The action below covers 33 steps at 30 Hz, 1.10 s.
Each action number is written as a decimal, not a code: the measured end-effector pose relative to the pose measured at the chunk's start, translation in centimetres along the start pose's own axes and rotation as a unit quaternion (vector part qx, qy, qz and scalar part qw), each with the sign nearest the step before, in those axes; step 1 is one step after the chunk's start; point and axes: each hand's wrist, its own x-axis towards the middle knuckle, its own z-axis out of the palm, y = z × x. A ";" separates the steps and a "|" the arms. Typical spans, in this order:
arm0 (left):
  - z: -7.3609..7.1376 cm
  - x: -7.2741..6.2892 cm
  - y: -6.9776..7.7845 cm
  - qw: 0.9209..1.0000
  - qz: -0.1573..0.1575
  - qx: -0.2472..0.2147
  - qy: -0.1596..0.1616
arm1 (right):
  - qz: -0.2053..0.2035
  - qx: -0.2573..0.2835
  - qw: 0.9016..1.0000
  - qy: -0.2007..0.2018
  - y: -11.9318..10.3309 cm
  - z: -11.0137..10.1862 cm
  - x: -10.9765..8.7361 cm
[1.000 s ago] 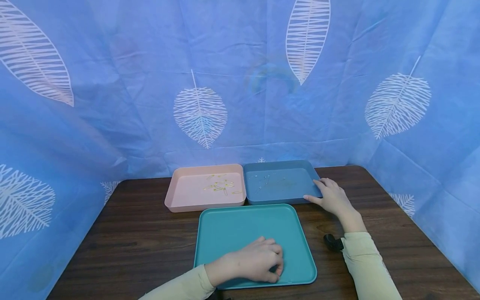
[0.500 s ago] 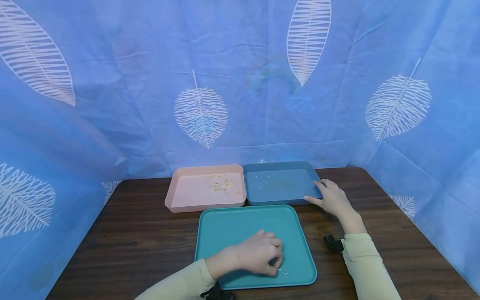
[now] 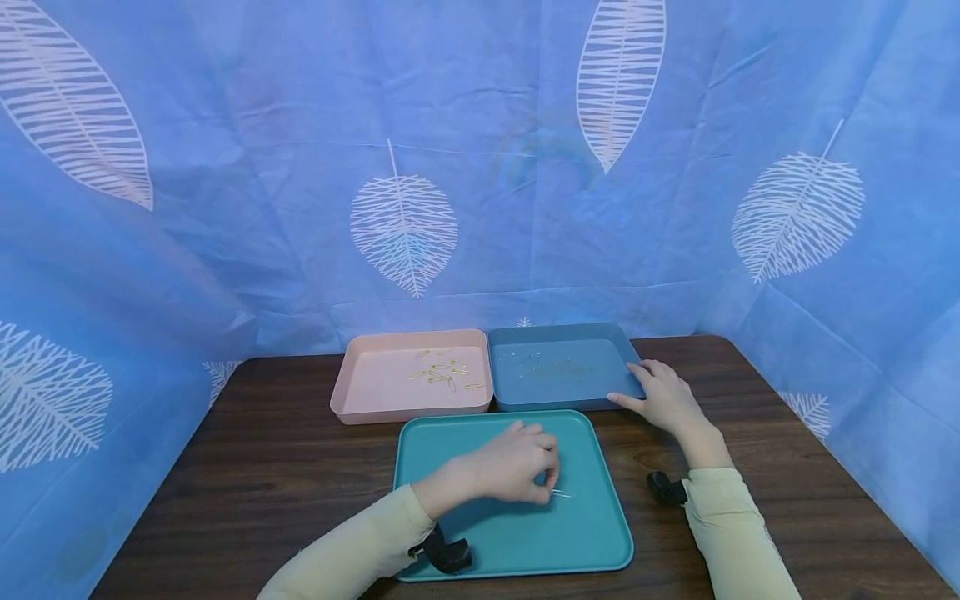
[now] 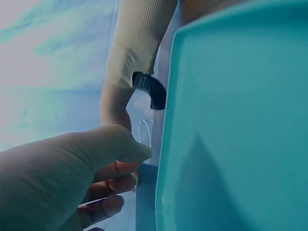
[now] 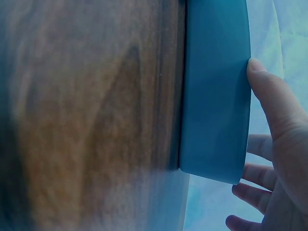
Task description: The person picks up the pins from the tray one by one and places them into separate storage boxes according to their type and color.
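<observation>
Over the teal tray point(image 3: 592, 533), my left hand point(image 3: 506, 468) pinches a silver safety pin point(image 4: 145, 132) between thumb and fingers. The pin's coiled end sticks out past the fingertips, while its other end is hidden by them. My right hand point(image 3: 663, 398) rests at the near right corner of the blue tray point(image 3: 558, 402), its thumb point(image 5: 263, 82) touching the front rim and the other fingers spread by the right side. Several silver pins point(image 3: 534, 358) lie in that blue tray. Several gold pins point(image 3: 442, 371) lie scattered in the pink tray point(image 3: 375, 400).
The pink and blue trays stand side by side behind the teal tray on a dark wooden table point(image 3: 247, 500). A blue cloth point(image 3: 480, 225) with white leaf prints hangs behind and at both sides. A black wrist camera point(image 3: 444, 552) sits below my left wrist.
My left hand has risen from the teal tray's front part and moved forward, with the safety pin now showing beyond its fingertips. The right hand has stayed at the blue tray.
</observation>
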 end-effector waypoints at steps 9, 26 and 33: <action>-0.8 1.5 -1.4 1.000 -0.020 0.012 0.009 | -0.001 0.004 1.000 -0.001 0.2 0.2 -0.1; -1.8 4.7 -4.6 0.995 -0.087 -0.036 0.025 | 0.002 0.003 1.000 0.004 0.2 0.2 0.0; -1.6 6.2 -6.1 0.991 -0.117 -0.049 0.047 | 0.003 -0.001 1.000 -0.001 0.3 0.4 0.1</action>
